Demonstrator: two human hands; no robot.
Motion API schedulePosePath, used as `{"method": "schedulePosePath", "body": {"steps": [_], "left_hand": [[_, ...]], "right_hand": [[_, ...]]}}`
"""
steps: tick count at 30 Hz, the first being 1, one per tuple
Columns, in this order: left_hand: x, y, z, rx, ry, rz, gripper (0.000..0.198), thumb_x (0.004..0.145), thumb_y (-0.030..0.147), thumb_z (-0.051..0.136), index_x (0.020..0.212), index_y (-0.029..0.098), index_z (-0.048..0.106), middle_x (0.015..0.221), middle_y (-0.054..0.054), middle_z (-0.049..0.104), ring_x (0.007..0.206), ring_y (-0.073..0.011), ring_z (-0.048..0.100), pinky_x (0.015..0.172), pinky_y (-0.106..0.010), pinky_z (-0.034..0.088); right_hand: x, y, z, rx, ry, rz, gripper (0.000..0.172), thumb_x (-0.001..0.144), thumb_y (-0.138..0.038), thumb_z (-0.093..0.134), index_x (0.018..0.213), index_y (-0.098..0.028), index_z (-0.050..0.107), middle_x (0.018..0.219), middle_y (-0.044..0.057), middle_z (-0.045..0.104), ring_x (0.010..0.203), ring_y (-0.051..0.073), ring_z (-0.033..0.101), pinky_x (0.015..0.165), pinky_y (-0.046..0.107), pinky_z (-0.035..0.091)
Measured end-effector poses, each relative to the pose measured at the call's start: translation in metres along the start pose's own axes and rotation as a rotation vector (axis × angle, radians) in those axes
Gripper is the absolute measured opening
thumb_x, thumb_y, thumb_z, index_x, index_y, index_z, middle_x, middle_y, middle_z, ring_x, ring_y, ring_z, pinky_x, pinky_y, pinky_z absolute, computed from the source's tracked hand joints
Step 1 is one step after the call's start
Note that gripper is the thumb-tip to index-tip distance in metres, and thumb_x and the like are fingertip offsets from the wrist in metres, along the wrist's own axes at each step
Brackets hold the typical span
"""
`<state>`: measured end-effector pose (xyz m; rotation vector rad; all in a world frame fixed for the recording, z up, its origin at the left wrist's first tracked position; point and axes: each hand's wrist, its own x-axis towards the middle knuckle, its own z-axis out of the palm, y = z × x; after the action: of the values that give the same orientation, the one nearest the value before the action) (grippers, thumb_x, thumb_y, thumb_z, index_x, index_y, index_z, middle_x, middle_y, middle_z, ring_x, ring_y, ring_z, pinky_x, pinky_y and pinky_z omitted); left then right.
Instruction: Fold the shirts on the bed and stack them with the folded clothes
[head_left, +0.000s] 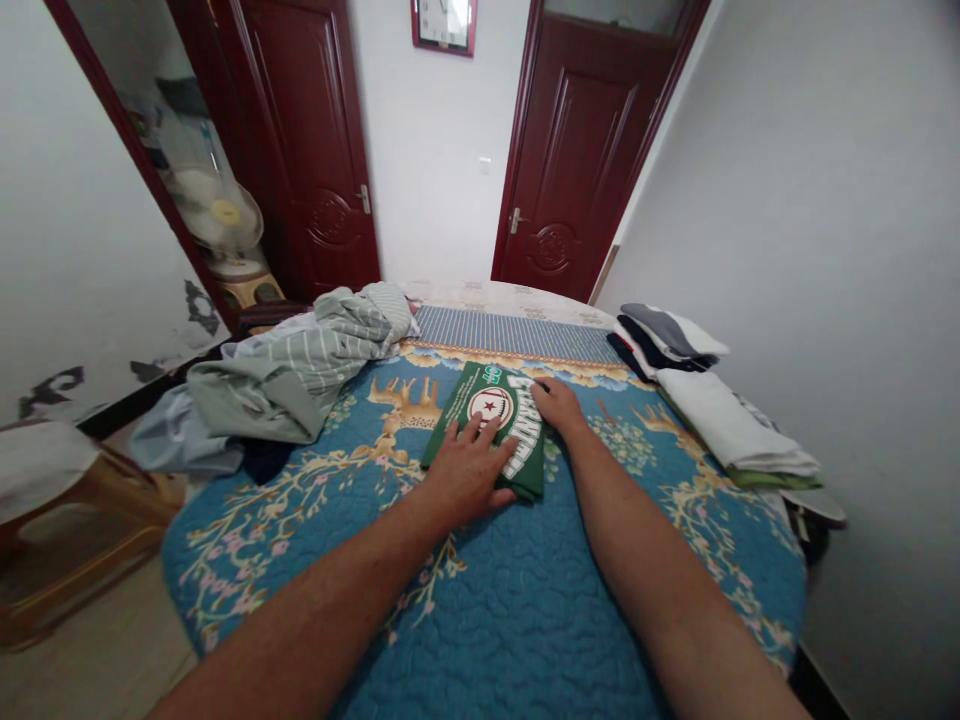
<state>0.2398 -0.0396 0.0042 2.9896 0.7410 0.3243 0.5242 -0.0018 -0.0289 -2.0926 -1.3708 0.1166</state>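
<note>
A folded green shirt (pixel 491 405) with a white and red print lies in the middle of the blue patterned bed quilt (pixel 480 610). My left hand (pixel 469 470) rests flat on its near edge, fingers spread on the cloth. At the shirt's far right corner is my right hand (pixel 556 403), fingers curled down onto the fabric and pressing or pinching it. Both forearms reach in from the bottom of the view.
A heap of unfolded grey and striped clothes (pixel 292 375) lies at the bed's left. Folded clothes (pixel 705 390) are stacked along the right edge by the wall. A wooden stool (pixel 67 520) stands at left. A fan (pixel 221 215) and two dark red doors are behind.
</note>
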Motion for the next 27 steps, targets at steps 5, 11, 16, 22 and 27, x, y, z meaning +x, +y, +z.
{"method": "schedulePosePath", "body": {"steps": [5,11,16,22,27], "left_hand": [[0.001,0.002,0.005,0.04,0.008,0.021,0.073,0.092,0.041,0.07,0.161,0.025,0.05,0.174,-0.022,0.035,0.159,-0.0511,0.032,0.12,-0.076,0.033],[0.003,0.001,0.006,0.053,0.045,0.007,0.057,0.1,0.023,0.056,0.157,0.027,0.056,0.169,-0.02,0.045,0.155,-0.0474,0.041,0.115,-0.073,0.042],[0.007,-0.007,0.003,-0.087,0.171,-0.031,0.045,0.094,0.014,0.058,0.137,0.02,0.067,0.149,-0.017,0.066,0.142,-0.0383,0.057,0.113,-0.059,0.049],[0.006,-0.049,-0.014,-0.552,0.414,-0.167,0.038,0.093,0.018,0.055,0.128,0.022,0.07,0.117,-0.009,0.078,0.108,-0.0259,0.072,0.101,-0.042,0.056],[0.005,-0.066,-0.042,-1.149,0.533,-0.37,0.029,0.09,0.035,0.067,0.114,0.021,0.076,0.103,-0.005,0.079,0.104,-0.027,0.074,0.097,-0.042,0.06]], "right_hand": [[0.002,0.005,0.001,0.051,0.006,0.012,0.039,0.099,-0.037,0.053,0.122,-0.02,0.08,0.124,0.01,0.078,0.118,0.024,0.07,0.108,0.034,0.049],[0.005,0.02,0.006,0.165,0.028,-0.071,0.049,0.087,-0.019,0.047,0.123,-0.022,0.08,0.131,0.006,0.077,0.127,0.022,0.067,0.117,0.037,0.046],[0.005,0.032,0.002,0.353,-0.028,-0.183,0.06,0.074,-0.015,0.053,0.128,-0.024,0.078,0.137,0.004,0.075,0.135,0.024,0.064,0.125,0.045,0.04],[-0.001,0.023,-0.008,0.571,-0.085,-0.276,0.05,0.072,-0.031,0.074,0.122,-0.027,0.079,0.142,0.005,0.072,0.14,0.029,0.06,0.128,0.05,0.034],[-0.004,-0.011,-0.021,0.971,-0.104,-0.12,0.04,0.067,-0.042,0.081,0.103,-0.024,0.076,0.112,0.005,0.081,0.11,0.029,0.073,0.109,0.048,0.053]]}}
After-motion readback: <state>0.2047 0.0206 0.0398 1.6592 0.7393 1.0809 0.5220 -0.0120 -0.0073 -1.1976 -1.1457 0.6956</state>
